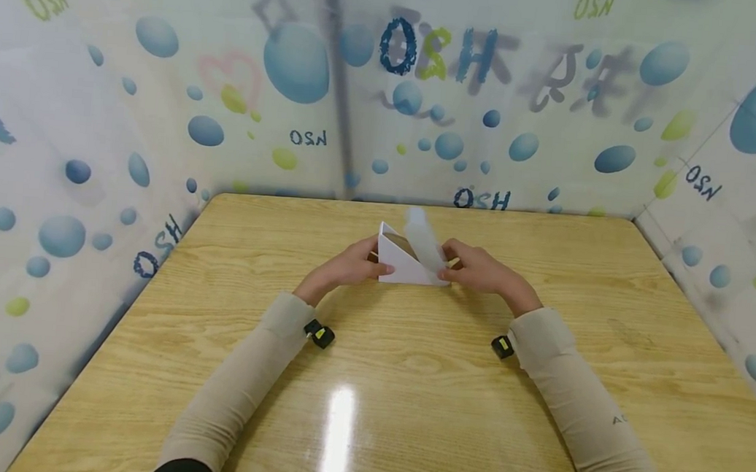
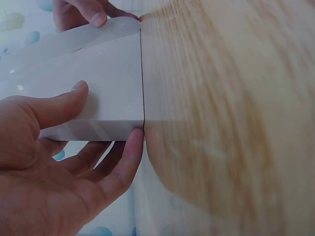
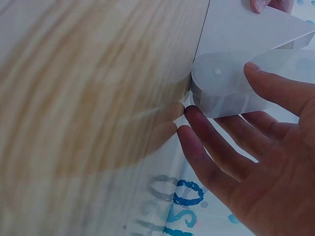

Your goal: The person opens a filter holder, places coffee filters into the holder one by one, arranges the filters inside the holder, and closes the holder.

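A white box (image 1: 405, 269) with a slanting open top stands on the table, its tan inside partly showing. From its right end a translucent plastic cover (image 1: 422, 239) tilts up and to the left. My left hand (image 1: 353, 263) grips the left end, the thumb on the near face and the other fingers round the end wall (image 2: 93, 130). At the opposite end my right hand (image 1: 481, 270) pinches the cover, its thumb lying on the rounded side (image 3: 221, 81) near a small round pivot. The right fingertips (image 3: 194, 147) reach down close to the tabletop.
The wood-grain table (image 1: 407, 384) ends at a patterned curtain wall (image 1: 360, 118) behind the box, with more of it at both sides. Small black devices (image 1: 320, 333) sit by the sleeve cuffs. A bright light reflection lies on the near tabletop.
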`<state>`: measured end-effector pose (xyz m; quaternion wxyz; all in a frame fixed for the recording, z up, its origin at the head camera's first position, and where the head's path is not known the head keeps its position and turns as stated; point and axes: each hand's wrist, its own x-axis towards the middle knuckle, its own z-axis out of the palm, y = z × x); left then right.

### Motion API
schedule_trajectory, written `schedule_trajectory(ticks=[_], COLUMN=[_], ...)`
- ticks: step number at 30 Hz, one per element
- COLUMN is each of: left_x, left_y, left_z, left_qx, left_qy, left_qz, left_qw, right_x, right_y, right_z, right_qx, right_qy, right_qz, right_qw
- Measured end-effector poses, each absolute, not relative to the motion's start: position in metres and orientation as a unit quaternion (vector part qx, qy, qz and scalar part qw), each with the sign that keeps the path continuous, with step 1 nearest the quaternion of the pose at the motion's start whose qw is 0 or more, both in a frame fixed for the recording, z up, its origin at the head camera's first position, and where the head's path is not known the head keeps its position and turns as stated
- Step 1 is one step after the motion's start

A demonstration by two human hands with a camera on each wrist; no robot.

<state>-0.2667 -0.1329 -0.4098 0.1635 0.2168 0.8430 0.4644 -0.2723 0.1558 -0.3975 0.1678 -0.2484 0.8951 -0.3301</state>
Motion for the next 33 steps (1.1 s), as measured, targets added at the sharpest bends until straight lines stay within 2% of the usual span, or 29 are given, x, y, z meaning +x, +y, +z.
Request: schedule_trajectory(ticks=[33], left_x=[-0.2660], left_y=[-0.1329], left_z=[-0.4092], left_qx=[0.227], left_qy=[0.842], left_qz=[0.460], left_qw=[0.170], right_x=[-0.2702], right_y=[0.1546], right_z=[-0.3961], right_qx=[-0.254], right_qy=[0.899], right_qz=[-0.315], right_qw=[0.169])
